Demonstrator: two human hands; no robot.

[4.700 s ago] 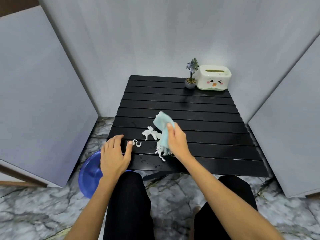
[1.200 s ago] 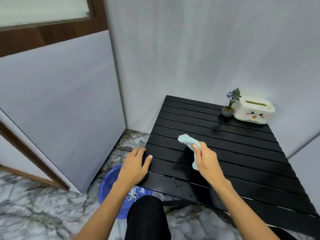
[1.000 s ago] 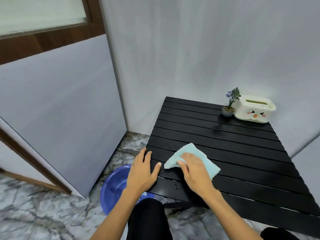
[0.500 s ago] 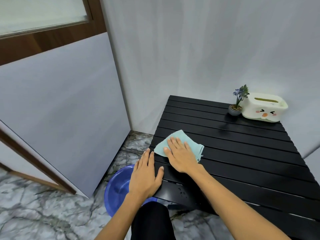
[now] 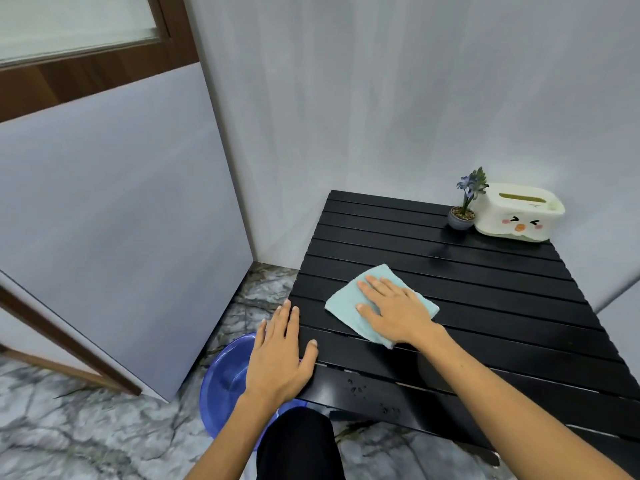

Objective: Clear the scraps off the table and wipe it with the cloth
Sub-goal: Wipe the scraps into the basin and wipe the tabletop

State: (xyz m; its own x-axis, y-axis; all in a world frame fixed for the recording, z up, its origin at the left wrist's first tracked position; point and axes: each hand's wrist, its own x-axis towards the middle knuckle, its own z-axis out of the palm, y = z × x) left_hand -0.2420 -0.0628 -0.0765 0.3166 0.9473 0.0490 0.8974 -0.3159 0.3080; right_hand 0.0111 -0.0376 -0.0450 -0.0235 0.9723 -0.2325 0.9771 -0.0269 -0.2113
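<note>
A light blue cloth (image 5: 346, 301) lies spread flat on the black slatted table (image 5: 485, 289), near its left edge. My right hand (image 5: 394, 311) presses flat on the cloth with fingers spread. My left hand (image 5: 280, 355) rests palm down on the table's near left corner, holding nothing. No scraps show on the table top. A few small water drops sit on the front slat.
A blue plastic basin (image 5: 225, 379) stands on the marble floor under the table's left corner, partly hidden by my left arm. A small potted plant (image 5: 464, 206) and a white tissue box (image 5: 519, 213) stand at the table's far right. Grey panels close in on the left.
The scraps have gone from the table top. My right hand has spread the bunched cloth flat and slid it toward the left edge, then slightly right. My left hand stays at the corner.
</note>
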